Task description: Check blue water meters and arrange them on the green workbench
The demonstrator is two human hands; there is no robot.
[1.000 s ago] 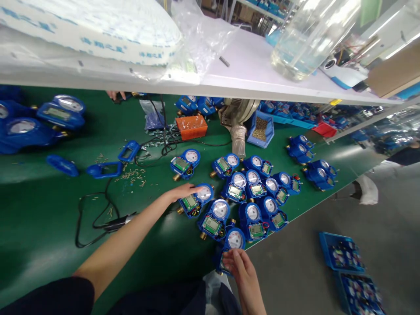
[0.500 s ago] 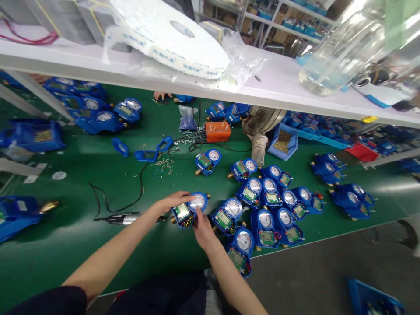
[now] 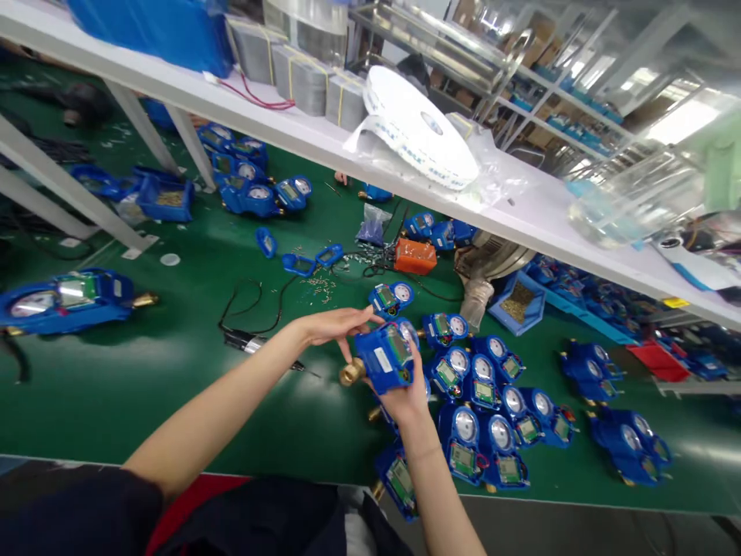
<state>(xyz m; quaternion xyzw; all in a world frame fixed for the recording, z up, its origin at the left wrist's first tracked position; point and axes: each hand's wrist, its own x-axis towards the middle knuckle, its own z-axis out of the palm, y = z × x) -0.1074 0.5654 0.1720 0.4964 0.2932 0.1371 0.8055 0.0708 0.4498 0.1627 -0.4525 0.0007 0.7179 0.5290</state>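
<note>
A blue water meter (image 3: 384,357) with a brass fitting is lifted above the green bench (image 3: 174,386). My right hand (image 3: 405,398) grips it from below. My left hand (image 3: 333,324) has its fingers on the meter's top edge. Just beyond and to the right, several more blue meters (image 3: 492,401) lie grouped on the bench with dials and circuit boards facing up. A single meter (image 3: 392,298) lies a little farther back.
An electric screwdriver (image 3: 255,344) with a black cable lies left of my hands. Loose screws (image 3: 321,286), blue covers (image 3: 298,265), an orange box (image 3: 415,255) and a blue bin of brass parts (image 3: 518,305) sit further back. A white shelf (image 3: 324,143) overhangs the bench.
The meter that lay on the bench under both hands now is lifted and tilted in them. The camera view has swung left and up.
</note>
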